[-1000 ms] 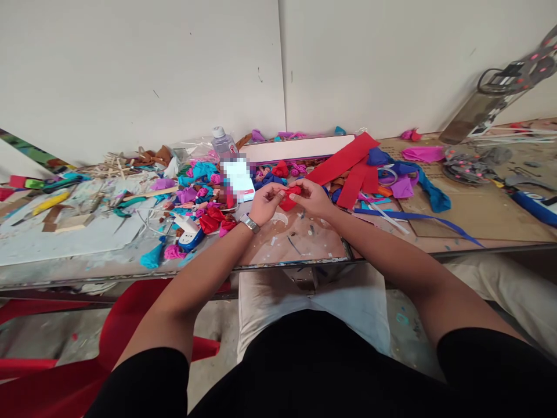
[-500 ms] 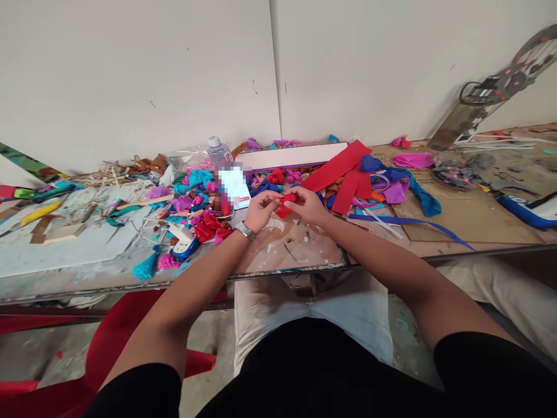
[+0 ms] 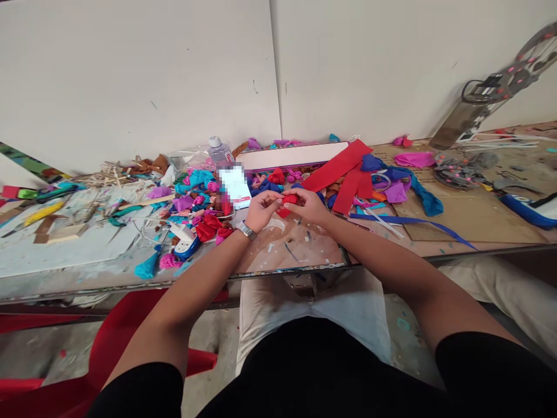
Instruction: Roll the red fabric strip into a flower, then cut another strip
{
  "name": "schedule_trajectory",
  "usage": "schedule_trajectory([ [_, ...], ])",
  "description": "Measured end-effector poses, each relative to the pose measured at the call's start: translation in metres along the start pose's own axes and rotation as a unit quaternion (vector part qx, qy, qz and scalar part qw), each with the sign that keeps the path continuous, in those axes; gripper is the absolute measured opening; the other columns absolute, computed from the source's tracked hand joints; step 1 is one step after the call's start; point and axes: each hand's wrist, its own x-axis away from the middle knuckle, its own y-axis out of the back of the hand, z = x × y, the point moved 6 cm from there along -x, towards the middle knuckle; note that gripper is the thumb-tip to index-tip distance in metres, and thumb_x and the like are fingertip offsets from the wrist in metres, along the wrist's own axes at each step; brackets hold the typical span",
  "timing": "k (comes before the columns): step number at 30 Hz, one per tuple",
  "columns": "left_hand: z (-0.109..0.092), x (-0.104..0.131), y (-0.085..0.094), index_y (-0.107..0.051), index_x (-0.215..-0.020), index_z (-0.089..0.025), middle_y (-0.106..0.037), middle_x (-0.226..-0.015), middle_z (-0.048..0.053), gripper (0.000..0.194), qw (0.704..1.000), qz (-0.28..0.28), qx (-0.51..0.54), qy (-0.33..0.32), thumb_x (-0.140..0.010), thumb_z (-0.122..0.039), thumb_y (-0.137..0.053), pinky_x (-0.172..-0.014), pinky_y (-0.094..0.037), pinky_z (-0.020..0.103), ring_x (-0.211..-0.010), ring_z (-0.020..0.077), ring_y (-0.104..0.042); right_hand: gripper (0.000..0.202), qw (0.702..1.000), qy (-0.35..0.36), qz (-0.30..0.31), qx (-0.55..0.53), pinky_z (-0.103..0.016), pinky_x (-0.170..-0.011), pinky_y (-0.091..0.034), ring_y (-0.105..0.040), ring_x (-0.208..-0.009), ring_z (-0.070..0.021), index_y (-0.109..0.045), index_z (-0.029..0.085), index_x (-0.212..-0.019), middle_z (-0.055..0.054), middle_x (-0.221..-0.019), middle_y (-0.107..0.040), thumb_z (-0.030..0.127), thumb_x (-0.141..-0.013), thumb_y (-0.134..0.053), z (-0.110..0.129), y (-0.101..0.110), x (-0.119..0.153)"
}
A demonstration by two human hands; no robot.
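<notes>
Between my two hands, just above the table, is a piece of red crepe paper (image 3: 290, 200), bunched at the top with a flat end hanging below. My left hand (image 3: 263, 210), with a watch (image 3: 246, 230) at the wrist, pinches its left side. My right hand (image 3: 310, 206) has its fingers curled round the right side. Flat red paper strips (image 3: 337, 167) lie just beyond my right hand. A lit phone (image 3: 235, 186) leans close to my left hand, partly blurred out. Crumpled paper flowers in several colours (image 3: 209, 226) crowd the table left of my hands.
A clear bottle (image 3: 220, 153) stands behind the phone. A blue and white power strip (image 3: 187, 248) sits near the table's front edge. Cardboard (image 3: 461, 215) covers the right side, with a dark bottle (image 3: 455, 125) against the wall. Yellow cutter (image 3: 43, 213) and wood sticks lie left.
My hands stay in nearly the same place. The red paper between the fingers looks slightly turned and more bunched, with my right fingers shifted a little around it.
</notes>
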Motion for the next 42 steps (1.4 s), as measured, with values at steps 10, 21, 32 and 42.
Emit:
schedule_trajectory([
  [10, 0.004, -0.001, 0.001, -0.075, -0.102, -0.019, -0.077, -0.082, 0.004, 0.051, 1.000, -0.001, 0.009, 0.004, -0.079, -0.063, -0.087, -0.071, -0.058, 0.030, -0.070, 0.0150, -0.070, 0.040, 1.000, 0.011, -0.015, 0.009, -0.037, -0.084, -0.059, -0.073, -0.095, -0.0237, -0.077, 0.021, -0.115, -0.006, -0.111, -0.081, 0.050, -0.087, -0.078, 0.013, 0.005, 0.001],
  [21, 0.005, 0.000, 0.001, -0.076, -0.096, -0.018, -0.077, -0.080, 0.003, 0.047, 1.000, 0.005, 0.015, 0.002, -0.079, -0.060, -0.089, -0.070, -0.057, 0.029, -0.069, 0.0141, -0.069, 0.040, 1.000, 0.010, -0.003, -0.004, -0.037, -0.085, -0.059, -0.072, -0.101, -0.0258, -0.077, 0.022, -0.114, -0.006, -0.111, -0.079, 0.049, -0.085, -0.080, 0.011, 0.001, 0.000],
  [32, 0.007, 0.000, -0.003, -0.072, -0.100, -0.019, -0.077, -0.085, 0.003, 0.048, 0.999, 0.025, 0.036, -0.006, -0.075, -0.053, -0.094, -0.071, -0.057, 0.026, -0.074, 0.0131, -0.071, 0.035, 0.999, 0.033, -0.012, 0.004, -0.037, -0.089, -0.057, -0.071, -0.104, -0.0260, -0.075, 0.022, -0.114, -0.006, -0.113, -0.078, 0.044, -0.087, -0.077, 0.013, 0.002, 0.001],
  [42, 0.011, -0.001, -0.003, -0.064, -0.104, -0.020, -0.074, -0.086, 0.001, 0.051, 0.999, 0.025, 0.034, -0.017, -0.077, -0.053, -0.093, -0.072, -0.055, 0.025, -0.075, 0.0118, -0.069, 0.032, 0.999, 0.038, -0.009, -0.004, -0.037, -0.092, -0.053, -0.069, -0.101, -0.0244, -0.073, 0.020, -0.107, -0.006, -0.109, -0.076, 0.043, -0.086, -0.077, 0.015, -0.001, 0.000],
])
